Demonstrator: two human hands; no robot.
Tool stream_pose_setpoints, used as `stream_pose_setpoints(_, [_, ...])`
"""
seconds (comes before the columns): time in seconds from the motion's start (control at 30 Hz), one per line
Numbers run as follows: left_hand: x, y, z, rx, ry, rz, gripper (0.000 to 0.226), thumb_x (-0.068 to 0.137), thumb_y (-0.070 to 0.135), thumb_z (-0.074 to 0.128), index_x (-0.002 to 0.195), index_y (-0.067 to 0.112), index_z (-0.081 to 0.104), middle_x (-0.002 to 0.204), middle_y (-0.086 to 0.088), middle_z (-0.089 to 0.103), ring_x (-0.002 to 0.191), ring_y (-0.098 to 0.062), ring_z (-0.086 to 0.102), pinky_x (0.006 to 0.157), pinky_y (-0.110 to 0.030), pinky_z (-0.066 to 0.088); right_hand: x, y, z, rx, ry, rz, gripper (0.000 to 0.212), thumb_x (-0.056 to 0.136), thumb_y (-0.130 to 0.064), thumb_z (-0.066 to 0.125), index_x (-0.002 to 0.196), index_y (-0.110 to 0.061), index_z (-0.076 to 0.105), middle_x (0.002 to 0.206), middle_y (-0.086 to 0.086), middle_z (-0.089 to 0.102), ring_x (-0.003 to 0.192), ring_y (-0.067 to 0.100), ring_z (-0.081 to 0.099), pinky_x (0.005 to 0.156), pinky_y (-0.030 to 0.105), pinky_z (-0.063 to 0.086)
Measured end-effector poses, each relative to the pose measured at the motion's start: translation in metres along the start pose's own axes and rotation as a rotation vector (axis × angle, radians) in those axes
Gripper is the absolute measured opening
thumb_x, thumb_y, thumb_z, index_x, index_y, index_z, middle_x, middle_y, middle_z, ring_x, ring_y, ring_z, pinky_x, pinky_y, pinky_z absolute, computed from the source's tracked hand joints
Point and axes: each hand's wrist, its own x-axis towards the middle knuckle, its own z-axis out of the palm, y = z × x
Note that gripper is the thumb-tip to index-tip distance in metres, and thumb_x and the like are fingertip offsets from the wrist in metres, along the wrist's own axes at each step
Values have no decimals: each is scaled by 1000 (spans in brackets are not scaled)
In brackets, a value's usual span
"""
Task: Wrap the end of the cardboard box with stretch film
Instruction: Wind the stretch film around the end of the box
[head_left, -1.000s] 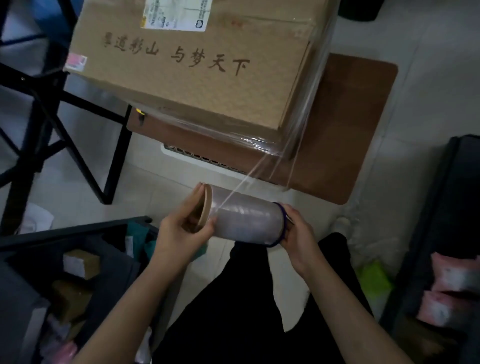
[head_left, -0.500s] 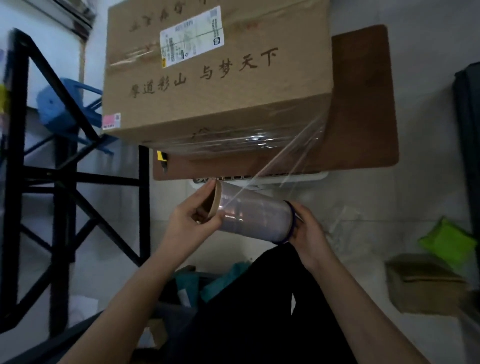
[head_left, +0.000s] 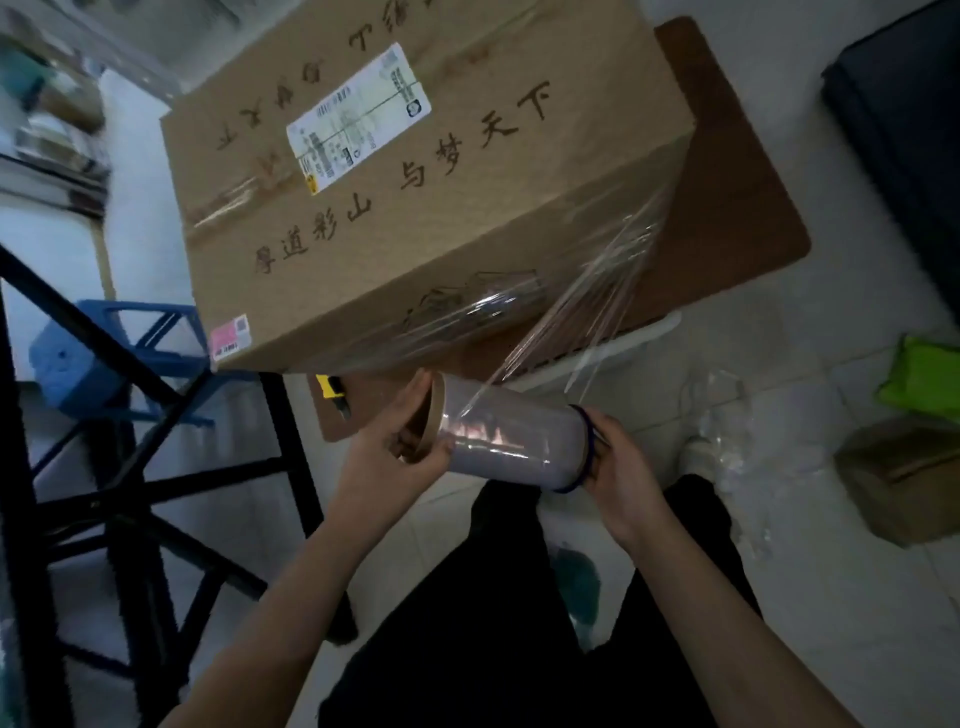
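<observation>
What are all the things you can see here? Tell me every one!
box: one, brown, on the table, film over its near end.
label: one, white, on top of the box.
sticker: one, pink, near left corner of the box.
film roll: one, clear, held below the box; a sheet of film runs up to the box's corner.
table: one, brown, under the box.
knife: one, yellow and black, at the table's near edge.
stool: one, blue, on the floor at left.
frame: one, black, at left.
small box: one, brown, on the floor at right.
bag: one, green, far right.
left hand: holds the roll's left end.
right hand: holds the roll's right end.
</observation>
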Motion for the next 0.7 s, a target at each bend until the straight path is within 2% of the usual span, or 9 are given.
stream_pose_setpoints(0.1, [13,-21,-29,37,-72,41,70,75,28,71,139,30,41,126,-17,57,74,2,54,71,-13,45,1,29,24,90,67,-64,24,93,-31,53,85,-23,74,81,-4,77,73,12,72,60,27,55])
stream_pose_setpoints(0.17, [18,-30,-45,25,-130,56,73,72,37,67,139,30,40,137,-8,53,108,-9,59,88,-21,46,1,49,41,136,105,-101,21,93,-32,53,91,-20,71,85,-3,76,79,13,71,66,30,53])
stream_pose_setpoints(0.23, [21,-38,-61,58,-164,79,73,71,41,66,139,33,40,138,-3,52,123,-18,52,99,-31,45,2,66,54,177,120,-130,22,93,-33,54,95,-18,71,91,-1,75,83,15,70,68,30,53])
stream_pose_setpoints(0.3, [21,-44,-74,84,-177,93,72,71,44,65,139,34,41,132,-14,56,107,-16,60,88,-37,51,1,79,65,197,130,-155,23,90,-35,57,96,-18,72,95,0,75,86,15,71,67,29,55])
stream_pose_setpoints(0.37, [20,-46,-82,69,-178,94,71,72,39,66,138,31,43,128,-21,55,83,-9,57,75,-34,51,0,89,71,206,133,-164,25,87,-37,60,94,-18,74,95,-1,76,86,14,71,67,28,56])
stream_pose_setpoints(0.47, [17,-49,-89,50,-191,65,68,74,28,69,138,28,45,122,-15,61,83,-15,56,80,-47,53,5,106,75,212,105,-189,27,88,-34,58,100,-17,74,104,4,72,94,18,68,78,32,53])
stream_pose_setpoints(0.5, [16,-52,-90,58,-195,79,66,77,23,71,137,29,44,120,-13,62,84,-16,57,83,-46,53,6,112,76,219,96,-206,28,88,-33,57,104,-16,73,108,5,71,98,19,67,79,32,52])
stream_pose_setpoints(0.6, [18,-64,-94,87,-217,140,64,82,9,67,138,27,40,127,-6,60,89,-13,58,86,-29,50,11,134,78,277,118,-252,36,90,-34,56,117,-13,66,118,8,69,107,22,66,80,31,55])
stream_pose_setpoints(0.7, [19,-78,-104,116,-278,184,66,83,5,65,140,23,37,135,-6,54,95,-15,56,88,-27,45,12,156,87,295,154,-291,42,92,-35,55,127,-12,58,124,10,66,114,25,62,77,31,56])
